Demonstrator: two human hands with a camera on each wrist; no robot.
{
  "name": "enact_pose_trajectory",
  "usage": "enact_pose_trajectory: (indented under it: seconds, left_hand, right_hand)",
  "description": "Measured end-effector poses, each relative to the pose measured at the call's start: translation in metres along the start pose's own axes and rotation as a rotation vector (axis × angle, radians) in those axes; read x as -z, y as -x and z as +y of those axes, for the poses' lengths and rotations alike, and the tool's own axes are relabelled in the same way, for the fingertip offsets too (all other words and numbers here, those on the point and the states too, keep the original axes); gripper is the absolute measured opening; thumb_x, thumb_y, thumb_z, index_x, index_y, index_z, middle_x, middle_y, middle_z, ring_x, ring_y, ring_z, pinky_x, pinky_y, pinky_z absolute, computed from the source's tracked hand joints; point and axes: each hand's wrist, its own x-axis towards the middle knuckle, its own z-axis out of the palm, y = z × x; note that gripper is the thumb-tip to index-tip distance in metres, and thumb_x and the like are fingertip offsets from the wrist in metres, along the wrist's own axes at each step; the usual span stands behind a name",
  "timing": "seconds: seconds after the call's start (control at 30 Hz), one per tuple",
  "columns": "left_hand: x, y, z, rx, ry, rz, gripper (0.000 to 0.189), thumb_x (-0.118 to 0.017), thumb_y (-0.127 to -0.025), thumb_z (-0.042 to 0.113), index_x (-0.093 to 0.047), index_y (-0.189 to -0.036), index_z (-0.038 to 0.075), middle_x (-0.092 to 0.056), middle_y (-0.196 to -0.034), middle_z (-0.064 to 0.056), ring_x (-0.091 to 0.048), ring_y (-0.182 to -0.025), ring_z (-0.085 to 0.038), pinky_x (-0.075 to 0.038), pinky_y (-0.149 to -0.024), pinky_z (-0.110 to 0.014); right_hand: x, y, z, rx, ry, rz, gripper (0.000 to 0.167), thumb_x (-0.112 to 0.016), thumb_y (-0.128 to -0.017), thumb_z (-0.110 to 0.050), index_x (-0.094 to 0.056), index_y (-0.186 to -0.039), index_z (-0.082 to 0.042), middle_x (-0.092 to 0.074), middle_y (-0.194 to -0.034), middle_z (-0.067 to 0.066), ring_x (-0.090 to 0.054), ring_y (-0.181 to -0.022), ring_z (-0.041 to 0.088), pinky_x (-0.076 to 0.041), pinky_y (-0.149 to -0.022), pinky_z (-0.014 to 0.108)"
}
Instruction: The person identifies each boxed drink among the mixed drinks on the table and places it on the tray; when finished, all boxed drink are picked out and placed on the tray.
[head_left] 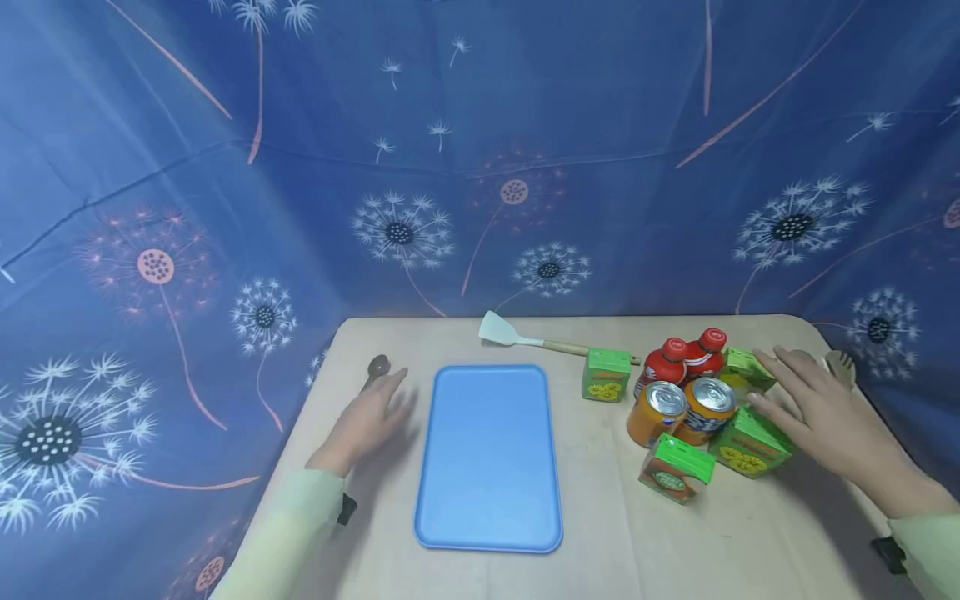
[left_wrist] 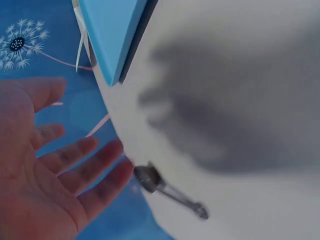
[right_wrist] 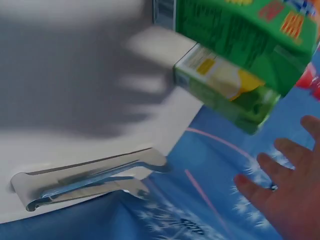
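Observation:
My left hand (head_left: 367, 421) hovers left of the blue tray (head_left: 487, 458), fingers extended and holding nothing. A small dark spoon (head_left: 378, 367) lies just beyond its fingertips; the left wrist view also shows this spoon (left_wrist: 146, 177) by the fingers. On the right, my other hand (head_left: 825, 417) is spread above the table beside a green juice box (head_left: 752, 442), gripping nothing. Behind that box stands a yellow-green carton (head_left: 747, 367). Partly hidden behind the right hand is a metal utensil (head_left: 840, 367); in the right wrist view this utensil (right_wrist: 90, 175) has two long arms, like tongs.
Two orange cans (head_left: 665, 408) and two red-capped bottles (head_left: 663, 365) stand grouped near the right hand. Another green box (head_left: 675, 468) sits in front, one more (head_left: 606, 375) to the left. A white spatula (head_left: 502, 331) lies along the back edge before the blue curtain (head_left: 465, 125).

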Motion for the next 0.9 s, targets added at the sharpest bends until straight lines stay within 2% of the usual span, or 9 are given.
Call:
enact_pose_trajectory:
  seconds: [0.1, 0.2, 0.3, 0.43, 0.57, 0.7, 0.9]
  left_hand:
    - [-0.01, 0.003, 0.0, 0.068, 0.12, -0.021, 0.062, -0.066, -0.104, 0.023, -0.042, -0.158, 0.006, -0.059, -0.142, -0.021, -0.065, -0.119, -0.039, -0.053, -0.103, -0.057]
    - [-0.023, 0.007, 0.0, 0.126, 0.208, -0.031, 0.06, -0.071, -0.1, 0.019, -0.048, -0.154, 0.005, -0.068, -0.125, -0.015, -0.07, -0.106, -0.03, -0.058, -0.094, -0.05]
    - [-0.036, 0.01, 0.0, 0.17, 0.299, -0.049, 0.059, -0.071, -0.099, 0.016, -0.05, -0.152, 0.003, -0.071, -0.109, -0.008, -0.072, -0.087, -0.021, -0.062, -0.078, -0.041]
    - [-0.05, 0.015, 0.001, 0.215, 0.369, -0.054, 0.056, -0.071, -0.098, 0.013, -0.051, -0.149, 0.0, -0.067, -0.091, 0.0, -0.067, -0.067, -0.015, -0.059, -0.058, -0.03]
    - [-0.058, 0.019, 0.005, 0.227, 0.394, -0.04, 0.052, -0.07, -0.098, 0.011, -0.055, -0.145, -0.002, -0.066, -0.082, 0.002, -0.064, -0.063, -0.014, -0.057, -0.054, -0.028]
    - [-0.064, 0.021, 0.009, 0.218, 0.425, -0.042, 0.051, -0.07, -0.096, 0.008, -0.056, -0.144, -0.003, -0.066, -0.084, 0.001, -0.065, -0.063, -0.014, -0.057, -0.052, -0.029]
    - [-0.069, 0.022, 0.01, 0.201, 0.383, -0.02, 0.05, -0.07, -0.097, 0.01, -0.057, -0.144, -0.003, -0.063, -0.089, 0.004, -0.059, -0.073, -0.012, -0.054, -0.062, -0.028]
  right_hand:
    - [-0.002, -0.012, 0.012, 0.003, -0.096, -0.009, 0.079, -0.066, -0.105, -0.033, -0.022, -0.168, -0.012, -0.024, -0.163, 0.035, -0.024, -0.144, 0.062, -0.008, -0.116, 0.079]
    - [-0.005, -0.022, 0.024, -0.001, -0.165, -0.024, 0.08, -0.07, -0.103, -0.028, -0.025, -0.167, -0.009, -0.031, -0.158, 0.037, -0.029, -0.14, 0.064, -0.02, -0.109, 0.083]
    - [-0.011, -0.031, 0.031, -0.019, -0.199, -0.055, 0.081, -0.072, -0.102, -0.027, -0.026, -0.164, -0.003, -0.035, -0.153, 0.04, -0.033, -0.134, 0.065, -0.037, -0.094, 0.083]
    - [-0.019, -0.039, 0.036, -0.066, -0.233, -0.087, 0.08, -0.073, -0.101, -0.029, -0.03, -0.16, 0.005, -0.038, -0.146, 0.042, -0.039, -0.125, 0.064, -0.046, -0.083, 0.079]
    - [-0.026, -0.041, 0.043, -0.118, -0.323, -0.083, 0.072, -0.072, -0.102, -0.028, -0.037, -0.155, 0.008, -0.04, -0.145, 0.041, -0.043, -0.121, 0.064, -0.045, -0.087, 0.078]
    - [-0.03, -0.04, 0.05, -0.192, -0.434, -0.08, 0.068, -0.069, -0.104, -0.032, -0.041, -0.152, 0.006, -0.039, -0.149, 0.037, -0.043, -0.123, 0.065, -0.043, -0.088, 0.078]
    - [-0.03, -0.036, 0.055, -0.263, -0.516, -0.108, 0.071, -0.069, -0.102, -0.041, -0.042, -0.153, 0.0, -0.043, -0.144, 0.023, -0.044, -0.127, 0.06, -0.045, -0.086, 0.077]
